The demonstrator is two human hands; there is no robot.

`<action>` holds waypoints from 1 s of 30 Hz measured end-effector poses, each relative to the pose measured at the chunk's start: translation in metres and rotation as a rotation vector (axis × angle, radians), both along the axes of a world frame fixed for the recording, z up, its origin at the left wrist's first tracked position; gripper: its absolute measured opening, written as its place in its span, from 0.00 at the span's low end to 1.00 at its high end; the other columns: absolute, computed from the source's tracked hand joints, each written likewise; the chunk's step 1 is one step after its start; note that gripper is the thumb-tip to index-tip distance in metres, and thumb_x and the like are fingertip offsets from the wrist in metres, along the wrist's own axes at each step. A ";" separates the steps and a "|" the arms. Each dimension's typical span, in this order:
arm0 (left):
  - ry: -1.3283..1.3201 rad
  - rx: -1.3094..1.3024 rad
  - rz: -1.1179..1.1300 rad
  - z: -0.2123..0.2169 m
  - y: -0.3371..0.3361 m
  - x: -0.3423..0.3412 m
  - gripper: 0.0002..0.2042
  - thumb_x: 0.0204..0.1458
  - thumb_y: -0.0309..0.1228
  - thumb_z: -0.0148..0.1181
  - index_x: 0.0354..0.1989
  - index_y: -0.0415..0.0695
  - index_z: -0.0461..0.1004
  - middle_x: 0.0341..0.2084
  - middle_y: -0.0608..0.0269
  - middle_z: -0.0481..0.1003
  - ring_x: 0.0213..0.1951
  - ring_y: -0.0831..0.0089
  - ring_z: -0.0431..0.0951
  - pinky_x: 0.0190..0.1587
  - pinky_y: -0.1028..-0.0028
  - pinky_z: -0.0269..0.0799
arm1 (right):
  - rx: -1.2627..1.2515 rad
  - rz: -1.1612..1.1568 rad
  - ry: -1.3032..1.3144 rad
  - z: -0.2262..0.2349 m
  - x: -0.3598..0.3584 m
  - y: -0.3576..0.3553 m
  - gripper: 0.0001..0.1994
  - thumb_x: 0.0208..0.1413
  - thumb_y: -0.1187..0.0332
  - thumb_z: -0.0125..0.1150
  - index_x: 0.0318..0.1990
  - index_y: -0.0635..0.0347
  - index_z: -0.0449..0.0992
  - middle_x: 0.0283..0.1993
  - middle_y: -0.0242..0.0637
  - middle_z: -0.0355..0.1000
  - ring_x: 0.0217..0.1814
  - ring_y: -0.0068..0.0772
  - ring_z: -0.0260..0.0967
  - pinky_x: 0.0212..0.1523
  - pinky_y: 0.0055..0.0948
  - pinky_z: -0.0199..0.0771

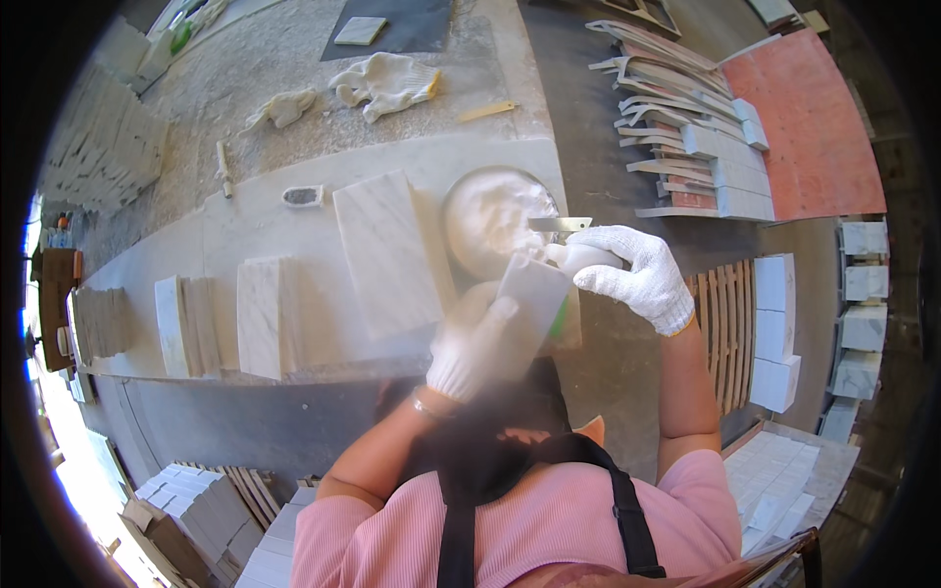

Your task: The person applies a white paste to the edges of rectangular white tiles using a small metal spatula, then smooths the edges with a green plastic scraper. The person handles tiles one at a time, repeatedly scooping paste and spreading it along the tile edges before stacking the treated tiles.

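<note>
My left hand (470,343), in a white knit glove and blurred by motion, grips a pale stone tile (532,312) tilted up near the bowl. In its white glove, my right hand (642,274) closes thumb and fingers around a smooth white rounded thing (580,259); its narrow tip points at the tile's upper edge. I cannot make out its kind. Just beyond, a flat metal scraper blade (561,224) lies across the right rim of a round bowl (448,227) of white powder or paste.
Left of the bowl lies a veined marble slab (387,250), then stacked tiles (263,314) along the table's near edge. Farther back are loose gloves (384,83), a wooden strip (487,111) and a small dark-topped block (302,196). Tile-laden pallets (730,167) stand at the right.
</note>
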State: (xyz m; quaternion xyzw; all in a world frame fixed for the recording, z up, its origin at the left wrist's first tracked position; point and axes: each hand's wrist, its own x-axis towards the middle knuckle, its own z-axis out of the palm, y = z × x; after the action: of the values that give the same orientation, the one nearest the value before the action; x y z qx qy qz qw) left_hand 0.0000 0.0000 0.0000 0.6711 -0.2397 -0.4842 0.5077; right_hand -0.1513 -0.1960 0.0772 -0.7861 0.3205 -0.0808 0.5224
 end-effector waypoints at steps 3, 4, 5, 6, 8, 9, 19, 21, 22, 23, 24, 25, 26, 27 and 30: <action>-0.006 -0.005 0.019 0.004 0.002 -0.003 0.21 0.65 0.41 0.58 0.58 0.39 0.79 0.45 0.54 0.83 0.48 0.70 0.80 0.55 0.69 0.74 | -0.046 0.002 0.002 -0.002 -0.003 0.009 0.14 0.54 0.70 0.75 0.49 0.60 0.87 0.47 0.39 0.84 0.49 0.31 0.82 0.54 0.31 0.79; -0.012 0.002 0.021 0.004 0.003 -0.003 0.21 0.65 0.41 0.58 0.57 0.39 0.79 0.45 0.54 0.83 0.48 0.70 0.80 0.55 0.69 0.74 | -0.063 -0.001 -0.002 -0.003 -0.002 0.010 0.14 0.54 0.70 0.75 0.48 0.60 0.87 0.47 0.39 0.84 0.49 0.31 0.82 0.53 0.31 0.79; -0.018 0.007 0.023 0.004 0.002 -0.002 0.21 0.65 0.41 0.58 0.57 0.38 0.79 0.44 0.55 0.83 0.48 0.70 0.80 0.55 0.69 0.74 | -0.103 -0.002 0.004 -0.004 -0.001 0.011 0.13 0.53 0.70 0.75 0.47 0.60 0.87 0.46 0.39 0.84 0.48 0.30 0.82 0.52 0.31 0.79; -0.012 0.005 0.021 0.005 0.003 -0.002 0.21 0.65 0.42 0.58 0.57 0.38 0.79 0.44 0.55 0.83 0.48 0.70 0.80 0.55 0.69 0.74 | -0.094 0.000 -0.001 -0.004 -0.001 0.011 0.13 0.53 0.70 0.75 0.47 0.60 0.87 0.45 0.40 0.84 0.47 0.30 0.82 0.52 0.31 0.79; 0.002 0.000 0.018 0.005 0.003 -0.001 0.21 0.65 0.42 0.58 0.57 0.39 0.79 0.44 0.55 0.83 0.47 0.70 0.81 0.55 0.69 0.74 | -0.128 0.011 0.011 -0.003 0.000 0.011 0.13 0.52 0.70 0.75 0.46 0.60 0.88 0.45 0.40 0.84 0.47 0.31 0.82 0.51 0.31 0.79; -0.004 0.006 0.020 0.005 0.003 -0.002 0.21 0.65 0.42 0.58 0.57 0.39 0.79 0.44 0.55 0.83 0.48 0.70 0.81 0.55 0.69 0.74 | -0.131 0.010 0.016 -0.002 0.000 0.011 0.13 0.52 0.70 0.75 0.46 0.60 0.88 0.44 0.40 0.84 0.46 0.31 0.82 0.50 0.31 0.79; -0.033 0.026 0.021 0.002 0.002 -0.003 0.21 0.65 0.42 0.58 0.58 0.39 0.79 0.45 0.55 0.83 0.49 0.70 0.80 0.56 0.69 0.73 | -0.147 0.008 0.033 0.001 0.003 0.011 0.12 0.52 0.69 0.75 0.45 0.59 0.88 0.43 0.39 0.84 0.45 0.32 0.82 0.49 0.31 0.79; -0.027 0.028 0.017 0.003 0.002 -0.003 0.21 0.65 0.42 0.58 0.58 0.39 0.79 0.46 0.56 0.83 0.49 0.71 0.80 0.56 0.69 0.73 | -0.142 0.004 0.038 0.002 0.004 0.011 0.12 0.52 0.70 0.74 0.45 0.59 0.88 0.43 0.39 0.84 0.45 0.32 0.82 0.49 0.31 0.79; -0.025 0.030 0.014 0.004 0.003 -0.002 0.21 0.65 0.42 0.58 0.58 0.39 0.79 0.46 0.56 0.83 0.49 0.71 0.80 0.56 0.69 0.73 | -0.136 -0.001 0.041 0.002 0.004 0.012 0.12 0.52 0.70 0.74 0.45 0.59 0.88 0.43 0.39 0.84 0.45 0.32 0.82 0.49 0.31 0.79; -0.023 0.032 0.010 0.004 0.003 -0.002 0.21 0.66 0.43 0.58 0.58 0.39 0.79 0.46 0.56 0.83 0.49 0.71 0.80 0.56 0.69 0.73 | -0.135 -0.006 0.047 0.003 0.005 0.012 0.12 0.52 0.70 0.74 0.44 0.60 0.88 0.43 0.39 0.84 0.45 0.32 0.82 0.49 0.31 0.79; -0.017 0.034 0.012 0.004 0.003 -0.002 0.21 0.66 0.43 0.58 0.58 0.39 0.79 0.46 0.56 0.83 0.49 0.71 0.80 0.56 0.70 0.73 | -0.136 0.000 0.044 0.003 0.005 0.012 0.12 0.52 0.70 0.74 0.44 0.59 0.88 0.42 0.39 0.84 0.45 0.32 0.82 0.49 0.31 0.79; -0.011 0.037 0.014 0.005 0.003 -0.002 0.21 0.66 0.43 0.58 0.58 0.39 0.79 0.46 0.56 0.83 0.49 0.71 0.80 0.57 0.70 0.73 | -0.141 0.004 0.044 0.004 0.005 0.012 0.12 0.52 0.70 0.74 0.44 0.59 0.88 0.42 0.39 0.84 0.44 0.32 0.82 0.49 0.31 0.79; -0.005 0.039 0.016 0.004 0.003 -0.002 0.21 0.66 0.43 0.59 0.58 0.39 0.79 0.47 0.56 0.83 0.49 0.71 0.80 0.57 0.70 0.73 | -0.152 0.007 0.042 0.004 0.005 0.011 0.12 0.51 0.70 0.74 0.44 0.59 0.88 0.42 0.39 0.84 0.44 0.32 0.82 0.49 0.31 0.79; -0.007 0.039 0.017 0.004 0.003 -0.002 0.21 0.65 0.43 0.59 0.59 0.39 0.79 0.47 0.56 0.83 0.49 0.71 0.80 0.57 0.70 0.73 | -0.147 0.009 0.042 0.003 0.006 0.011 0.12 0.51 0.70 0.74 0.44 0.59 0.88 0.42 0.39 0.84 0.44 0.31 0.82 0.48 0.31 0.79; -0.017 0.045 0.020 0.004 0.003 -0.003 0.21 0.65 0.43 0.59 0.59 0.40 0.79 0.46 0.56 0.83 0.49 0.72 0.79 0.57 0.70 0.73 | -0.151 0.013 0.039 0.003 0.006 0.010 0.11 0.51 0.70 0.74 0.43 0.59 0.88 0.41 0.39 0.84 0.43 0.32 0.81 0.48 0.31 0.79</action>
State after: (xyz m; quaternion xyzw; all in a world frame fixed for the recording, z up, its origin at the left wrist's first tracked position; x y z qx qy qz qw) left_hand -0.0026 0.0029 0.0045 0.6886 -0.2263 -0.4788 0.4952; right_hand -0.1454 -0.1855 0.0799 -0.8268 0.3188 -0.0860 0.4555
